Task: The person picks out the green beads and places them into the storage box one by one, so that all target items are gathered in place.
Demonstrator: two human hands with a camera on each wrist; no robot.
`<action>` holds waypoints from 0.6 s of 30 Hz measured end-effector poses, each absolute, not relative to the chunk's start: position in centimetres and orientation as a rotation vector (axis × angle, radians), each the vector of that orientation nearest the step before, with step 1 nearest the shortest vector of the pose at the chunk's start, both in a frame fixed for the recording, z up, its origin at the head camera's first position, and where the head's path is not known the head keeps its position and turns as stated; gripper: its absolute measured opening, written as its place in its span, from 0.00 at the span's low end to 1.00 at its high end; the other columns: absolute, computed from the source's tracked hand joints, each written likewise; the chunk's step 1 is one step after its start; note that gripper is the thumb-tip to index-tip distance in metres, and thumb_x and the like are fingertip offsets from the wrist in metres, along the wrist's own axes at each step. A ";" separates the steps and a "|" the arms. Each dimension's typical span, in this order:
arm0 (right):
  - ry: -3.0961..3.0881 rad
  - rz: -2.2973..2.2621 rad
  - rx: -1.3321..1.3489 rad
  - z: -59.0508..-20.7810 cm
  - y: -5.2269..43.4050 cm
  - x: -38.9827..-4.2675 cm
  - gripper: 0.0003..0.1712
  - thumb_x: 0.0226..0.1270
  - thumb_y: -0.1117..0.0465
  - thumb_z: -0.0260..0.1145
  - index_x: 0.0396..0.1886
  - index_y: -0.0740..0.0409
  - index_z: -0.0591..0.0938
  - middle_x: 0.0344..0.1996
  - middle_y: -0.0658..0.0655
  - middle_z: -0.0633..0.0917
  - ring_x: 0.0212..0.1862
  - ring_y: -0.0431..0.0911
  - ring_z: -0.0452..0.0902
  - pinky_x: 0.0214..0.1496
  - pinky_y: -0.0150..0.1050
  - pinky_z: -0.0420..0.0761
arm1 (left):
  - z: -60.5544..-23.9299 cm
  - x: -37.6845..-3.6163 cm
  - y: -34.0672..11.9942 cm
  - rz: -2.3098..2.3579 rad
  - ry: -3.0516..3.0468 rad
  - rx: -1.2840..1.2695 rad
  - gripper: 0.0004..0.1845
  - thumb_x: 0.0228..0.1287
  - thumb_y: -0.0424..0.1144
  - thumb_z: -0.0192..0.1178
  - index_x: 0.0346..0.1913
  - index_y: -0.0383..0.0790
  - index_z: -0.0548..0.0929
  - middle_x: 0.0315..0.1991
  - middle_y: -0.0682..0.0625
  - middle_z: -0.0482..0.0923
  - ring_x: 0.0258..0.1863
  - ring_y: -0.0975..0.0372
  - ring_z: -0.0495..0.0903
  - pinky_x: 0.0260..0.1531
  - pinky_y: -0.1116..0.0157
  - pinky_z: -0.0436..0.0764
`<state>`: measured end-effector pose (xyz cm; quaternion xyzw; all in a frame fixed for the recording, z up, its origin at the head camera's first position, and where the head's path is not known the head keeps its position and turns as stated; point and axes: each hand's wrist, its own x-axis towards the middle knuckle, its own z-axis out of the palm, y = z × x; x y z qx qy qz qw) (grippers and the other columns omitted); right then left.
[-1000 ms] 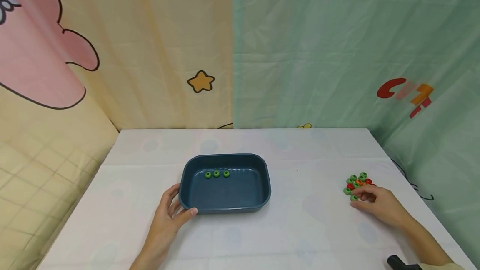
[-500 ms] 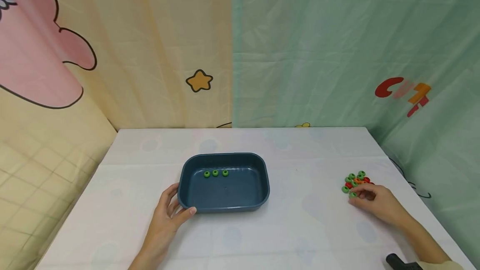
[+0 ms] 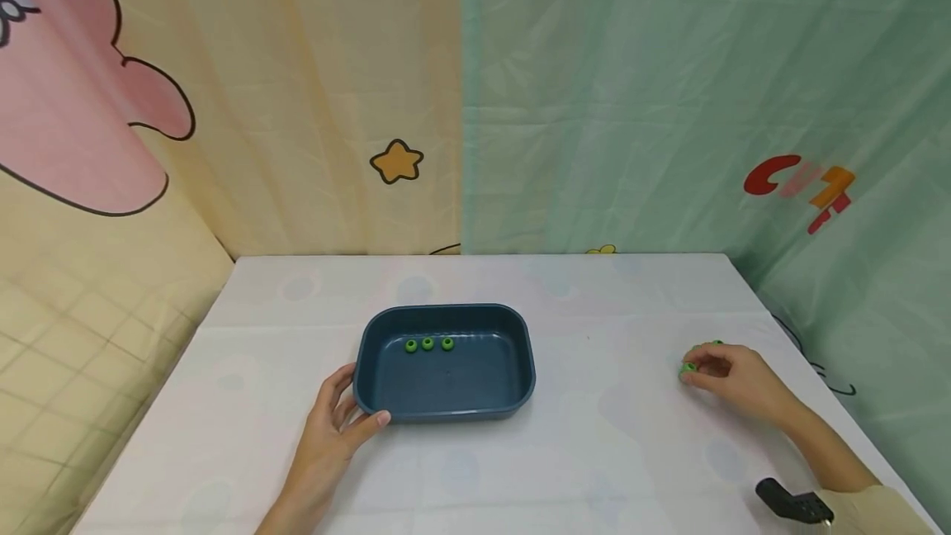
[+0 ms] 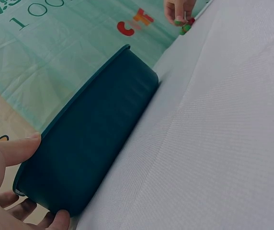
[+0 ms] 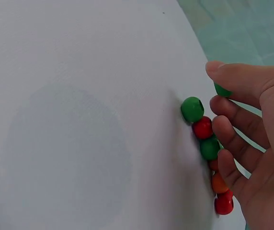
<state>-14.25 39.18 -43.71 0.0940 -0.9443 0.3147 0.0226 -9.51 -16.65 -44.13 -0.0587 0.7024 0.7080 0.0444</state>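
My left hand grips the near left corner of a dark blue rectangular tray, thumb at the front rim and fingers round the left side. In the left wrist view the thumb lies against the upper rim of the tray. Three green beads sit in a row inside it. Out to the right, my right hand pinches one green bead between thumb and index finger. Under its other fingers lies a cluster of green, red and orange beads, mostly hidden by the hand in the head view.
A white cloth covers the table. Behind it hangs a printed curtain, yellow on the left and green on the right. A black device is at the right wrist, beside a pale sleeve.
My right hand has raised a green bead from the near side of the cluster and shifted slightly up and away over the rest. The left hand and tray have stayed put.
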 end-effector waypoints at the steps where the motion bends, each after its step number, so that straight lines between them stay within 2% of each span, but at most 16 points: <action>1: -2.927 0.976 0.295 -43.6 39.0 -14.5 0.14 0.55 0.53 0.72 0.37 0.54 0.82 0.28 0.48 0.80 0.31 0.40 0.75 0.30 0.31 0.77 | -44.1 -9.5 -16.6 2.160 2.151 -0.180 0.45 0.50 0.36 0.71 0.68 0.54 0.55 0.68 0.55 0.52 0.63 0.58 0.61 0.51 0.70 0.73; 5: -2.937 0.968 0.317 -43.1 38.1 -15.6 0.14 0.55 0.52 0.71 0.38 0.54 0.82 0.27 0.48 0.79 0.30 0.42 0.75 0.30 0.32 0.77 | -44.1 -9.5 -16.6 2.150 2.164 -0.179 0.45 0.50 0.36 0.71 0.68 0.54 0.55 0.68 0.55 0.52 0.63 0.58 0.61 0.52 0.70 0.72; 11: -2.961 1.061 0.339 -42.5 36.6 -17.0 0.18 0.57 0.51 0.70 0.42 0.57 0.81 0.33 0.51 0.80 0.36 0.46 0.76 0.32 0.34 0.80 | -44.0 -9.4 -16.6 2.156 2.167 -0.177 0.45 0.50 0.36 0.71 0.68 0.54 0.55 0.67 0.55 0.52 0.63 0.58 0.61 0.51 0.71 0.73; 18: -2.964 1.065 0.388 -42.2 34.9 -18.5 0.18 0.56 0.50 0.70 0.42 0.56 0.82 0.34 0.48 0.81 0.37 0.45 0.75 0.36 0.34 0.79 | -44.0 -9.5 -16.7 2.152 2.171 -0.173 0.45 0.50 0.36 0.71 0.68 0.54 0.56 0.67 0.55 0.53 0.63 0.58 0.61 0.51 0.72 0.72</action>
